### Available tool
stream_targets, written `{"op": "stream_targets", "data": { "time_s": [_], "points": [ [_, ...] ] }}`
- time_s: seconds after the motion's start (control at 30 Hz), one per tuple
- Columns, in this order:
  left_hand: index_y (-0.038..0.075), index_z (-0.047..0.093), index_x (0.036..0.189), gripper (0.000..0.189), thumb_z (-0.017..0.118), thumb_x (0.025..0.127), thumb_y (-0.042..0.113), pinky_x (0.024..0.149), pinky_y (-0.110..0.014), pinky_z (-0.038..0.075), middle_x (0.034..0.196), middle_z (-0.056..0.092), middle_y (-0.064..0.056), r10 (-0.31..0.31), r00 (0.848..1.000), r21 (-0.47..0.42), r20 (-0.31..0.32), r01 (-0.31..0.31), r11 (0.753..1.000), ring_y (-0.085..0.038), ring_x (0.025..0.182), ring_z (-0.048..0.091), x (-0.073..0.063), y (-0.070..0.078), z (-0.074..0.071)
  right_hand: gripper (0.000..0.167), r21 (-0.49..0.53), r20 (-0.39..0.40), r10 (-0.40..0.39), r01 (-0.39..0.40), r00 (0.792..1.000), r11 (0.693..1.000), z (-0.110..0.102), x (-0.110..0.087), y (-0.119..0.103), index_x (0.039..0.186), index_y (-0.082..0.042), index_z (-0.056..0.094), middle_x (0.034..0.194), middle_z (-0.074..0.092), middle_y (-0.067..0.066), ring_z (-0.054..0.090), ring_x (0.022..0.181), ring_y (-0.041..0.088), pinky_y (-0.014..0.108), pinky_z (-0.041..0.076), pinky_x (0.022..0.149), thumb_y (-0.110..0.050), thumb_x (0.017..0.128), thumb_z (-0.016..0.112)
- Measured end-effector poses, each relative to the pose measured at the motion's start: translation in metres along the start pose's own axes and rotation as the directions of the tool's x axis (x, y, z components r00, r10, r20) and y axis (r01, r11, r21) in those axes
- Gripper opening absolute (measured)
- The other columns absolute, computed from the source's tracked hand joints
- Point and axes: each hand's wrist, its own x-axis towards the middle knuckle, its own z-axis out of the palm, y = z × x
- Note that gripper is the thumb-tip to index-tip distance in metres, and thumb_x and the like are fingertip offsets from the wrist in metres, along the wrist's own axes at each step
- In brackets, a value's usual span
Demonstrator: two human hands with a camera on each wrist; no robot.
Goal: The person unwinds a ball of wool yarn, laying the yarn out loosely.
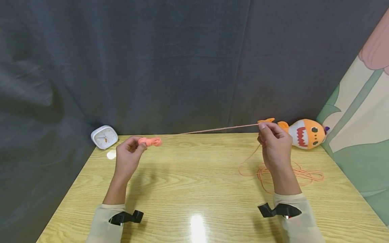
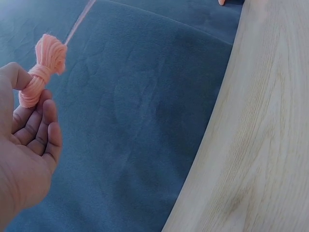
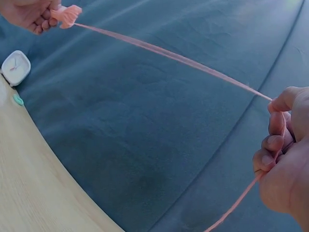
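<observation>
A small bundle of coral-pink yarn, wrapped round its middle, is pinched between the thumb and fingers of my left hand. From it a single yarn strand runs taut across to my right hand, which pinches it between thumb and forefinger. In the right wrist view the strand passes through the curled fingers and hangs out below the palm. Loose loops of the same yarn lie on the table, partly behind my right wrist. Both hands are held above the tabletop.
At the back left of the wooden table stands a white clock, with a small pale object before it. An orange and white plush toy lies at the back right. A dark curtain hangs behind.
</observation>
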Motion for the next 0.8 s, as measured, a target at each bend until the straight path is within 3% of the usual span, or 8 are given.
{"op": "stream_targets", "data": {
  "time_s": [0.27, 0.53, 0.8],
  "points": [
    [-0.008, 0.069, 0.103, 0.017, 0.069, 0.099, 0.009, 0.07, -0.018, 0.054, 0.091, 0.07, 0.009, -0.001, 1.0, -0.031, 0.002, 0.001, 1.0, -0.007, 0.079, 0.06, -0.001, 0.001, -0.001, 0.01, 0.027, -0.011, -0.027, 0.028, 1.0, 0.999, -0.006, 0.003, -0.004, 0.089, 0.001, 0.074, 0.068, 0.054, 0.002, 0.041, 0.061, 0.014, 0.025, 0.03, 0.057, 0.0, 0.097, 0.068],
    [-0.007, 0.069, 0.102, 0.012, 0.068, 0.098, 0.004, 0.067, -0.017, 0.052, 0.087, 0.069, 0.012, 0.0, 1.0, -0.039, -0.011, 0.0, 0.999, -0.006, 0.076, 0.058, 0.0, 0.002, -0.002, 0.008, 0.029, -0.02, -0.044, 0.044, 0.999, 0.999, -0.008, 0.003, -0.009, 0.091, 0.004, 0.073, 0.074, 0.06, 0.004, 0.043, 0.064, 0.016, 0.025, 0.035, 0.058, -0.002, 0.096, 0.07],
    [-0.007, 0.069, 0.1, 0.012, 0.069, 0.097, 0.005, 0.068, -0.016, 0.052, 0.087, 0.069, 0.009, -0.015, 0.999, -0.065, -0.034, 0.012, 0.998, -0.006, 0.076, 0.059, 0.0, 0.001, -0.003, 0.013, 0.027, -0.038, -0.034, 0.035, 0.999, 0.999, -0.013, 0.003, -0.017, 0.097, 0.006, 0.072, 0.069, 0.051, 0.004, 0.042, 0.066, 0.017, 0.024, 0.037, 0.06, -0.006, 0.093, 0.075]
  ]
}}
